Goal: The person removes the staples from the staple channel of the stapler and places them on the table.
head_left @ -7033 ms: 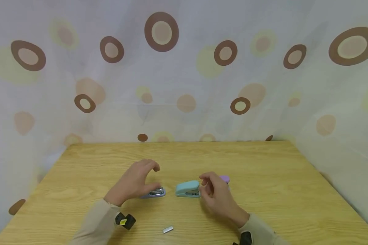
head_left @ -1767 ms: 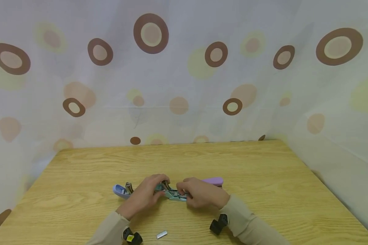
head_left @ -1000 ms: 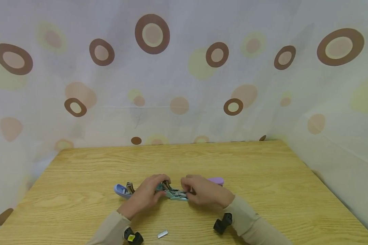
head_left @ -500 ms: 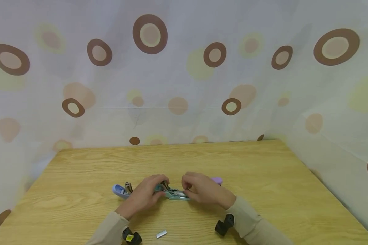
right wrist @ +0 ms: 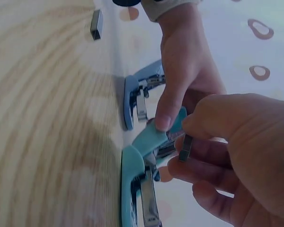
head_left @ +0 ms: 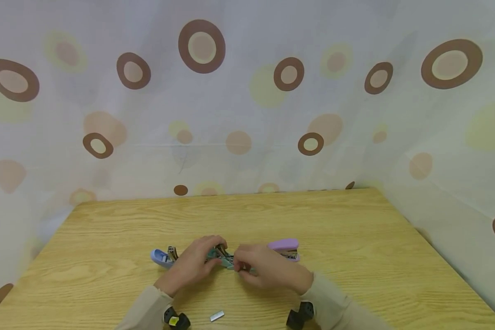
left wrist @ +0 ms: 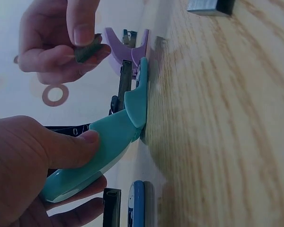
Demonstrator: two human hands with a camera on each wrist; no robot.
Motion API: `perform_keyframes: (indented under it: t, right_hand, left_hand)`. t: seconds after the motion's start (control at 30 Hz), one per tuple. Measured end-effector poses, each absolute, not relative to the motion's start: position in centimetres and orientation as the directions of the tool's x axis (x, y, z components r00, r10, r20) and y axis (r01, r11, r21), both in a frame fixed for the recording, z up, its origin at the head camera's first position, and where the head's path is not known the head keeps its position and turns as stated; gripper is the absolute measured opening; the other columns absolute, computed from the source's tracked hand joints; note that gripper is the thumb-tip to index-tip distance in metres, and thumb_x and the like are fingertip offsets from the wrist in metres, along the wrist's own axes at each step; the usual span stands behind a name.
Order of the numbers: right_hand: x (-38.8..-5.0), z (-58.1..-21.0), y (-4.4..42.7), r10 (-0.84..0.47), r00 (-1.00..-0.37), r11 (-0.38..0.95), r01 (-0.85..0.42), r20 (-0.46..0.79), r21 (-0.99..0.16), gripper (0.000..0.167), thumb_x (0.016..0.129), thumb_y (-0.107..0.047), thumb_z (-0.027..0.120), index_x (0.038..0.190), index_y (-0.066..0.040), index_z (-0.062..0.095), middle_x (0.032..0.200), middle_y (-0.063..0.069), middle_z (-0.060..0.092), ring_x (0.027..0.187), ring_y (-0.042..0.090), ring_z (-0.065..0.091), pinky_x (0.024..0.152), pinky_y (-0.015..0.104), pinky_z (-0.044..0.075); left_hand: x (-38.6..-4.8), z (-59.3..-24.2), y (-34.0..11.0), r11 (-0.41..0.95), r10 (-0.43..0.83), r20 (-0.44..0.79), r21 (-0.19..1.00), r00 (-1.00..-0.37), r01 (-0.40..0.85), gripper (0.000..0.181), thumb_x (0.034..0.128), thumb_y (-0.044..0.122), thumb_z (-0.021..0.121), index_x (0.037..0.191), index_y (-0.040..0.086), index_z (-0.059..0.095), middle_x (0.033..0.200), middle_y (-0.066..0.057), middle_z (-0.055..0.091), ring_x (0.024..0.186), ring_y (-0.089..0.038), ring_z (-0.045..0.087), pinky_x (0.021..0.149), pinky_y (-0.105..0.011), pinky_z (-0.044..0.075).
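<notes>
My left hand (head_left: 191, 263) grips the top cover of a teal stapler (left wrist: 114, 135), thumb on one side and fingers on the other. The stapler is folded wide open, its base on the table and its metal magazine (right wrist: 150, 198) exposed. Just above the magazine, my right hand (head_left: 268, 266) pinches a short strip of staples (left wrist: 88, 48) between thumb and fingers. In the right wrist view the strip (right wrist: 185, 149) is apart from the magazine. My right hand covers part of the stapler in the head view.
A blue stapler (head_left: 161, 257), also folded open, lies left of my left hand. A purple stapler (head_left: 283, 244) stands behind my right hand. Another staple strip (head_left: 217, 316) lies near the front of the wooden table (head_left: 354, 275). A patterned cloth (head_left: 239, 91) hangs behind.
Earlier the teal stapler stood folded together with both hands empty; it is now opened in my left hand. My right hand drew right from the magazine, then came back left, uncovering the purple stapler.
</notes>
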State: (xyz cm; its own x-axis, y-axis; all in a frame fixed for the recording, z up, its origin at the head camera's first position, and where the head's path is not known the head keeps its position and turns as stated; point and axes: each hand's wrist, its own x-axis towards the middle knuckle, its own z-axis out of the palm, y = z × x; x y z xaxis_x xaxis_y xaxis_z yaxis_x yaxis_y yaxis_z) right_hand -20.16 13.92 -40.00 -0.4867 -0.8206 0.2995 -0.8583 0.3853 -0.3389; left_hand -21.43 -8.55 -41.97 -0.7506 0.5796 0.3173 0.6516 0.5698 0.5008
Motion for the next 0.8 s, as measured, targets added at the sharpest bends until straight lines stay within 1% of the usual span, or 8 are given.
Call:
perform_keyframes:
  t: [0.27, 0.5, 0.67, 0.8]
  right_hand:
    - [-18.7, -40.3, 13.4, -0.851, -0.471, 0.385, -0.86, 0.232, -0.334, 0.007, 0.089, -0.005, 0.063, 0.088, -0.012, 0.062, 0.086, -0.007, 0.058, 0.075, -0.001, 0.049, 0.07, 0.004, 0.04]
    - [-17.7, -41.2, 14.0, -0.851, -0.494, 0.424, -0.846, 0.177, -0.322, 0.009, 0.086, -0.008, 0.065, 0.087, -0.016, 0.062, 0.086, -0.011, 0.058, 0.079, -0.003, 0.048, 0.074, 0.007, 0.04]
    - [-17.5, -41.7, 14.4, -0.851, -0.501, 0.425, -0.834, 0.158, -0.353, 0.008, 0.087, -0.009, 0.065, 0.087, -0.017, 0.063, 0.085, -0.011, 0.057, 0.078, -0.005, 0.046, 0.072, 0.006, 0.04]
    - [-17.4, -41.9, 14.4, -0.862, -0.48, 0.396, -0.839, 0.164, -0.373, 0.008, 0.089, -0.01, 0.064, 0.087, -0.017, 0.063, 0.086, -0.011, 0.058, 0.078, -0.006, 0.048, 0.071, 0.003, 0.039]
  left_hand:
    - [-21.3, -41.8, -8.5, 0.568, 0.581, 0.317, 0.502, -0.75, 0.652, 0.026, 0.0853, 0.003, 0.07, 0.109, 0.01, 0.06, 0.106, -0.004, 0.066, 0.101, -0.02, 0.062, 0.086, -0.041, 0.05]
    - [-21.1, -41.8, -8.7, 0.598, 0.563, 0.308, 0.489, -0.767, 0.635, 0.027, 0.0859, 0.004, 0.069, 0.111, 0.009, 0.06, 0.108, -0.002, 0.066, 0.104, -0.022, 0.062, 0.087, -0.042, 0.05]
    - [-21.1, -41.9, -8.7, 0.594, 0.565, 0.302, 0.497, -0.768, 0.633, 0.027, 0.0867, 0.004, 0.069, 0.112, 0.01, 0.06, 0.108, -0.002, 0.066, 0.104, -0.021, 0.061, 0.088, -0.041, 0.05]
    - [-21.2, -42.0, -8.6, 0.594, 0.564, 0.287, 0.51, -0.775, 0.622, 0.026, 0.0885, 0.006, 0.067, 0.113, 0.011, 0.06, 0.109, -0.001, 0.065, 0.105, -0.018, 0.061, 0.089, -0.039, 0.05]
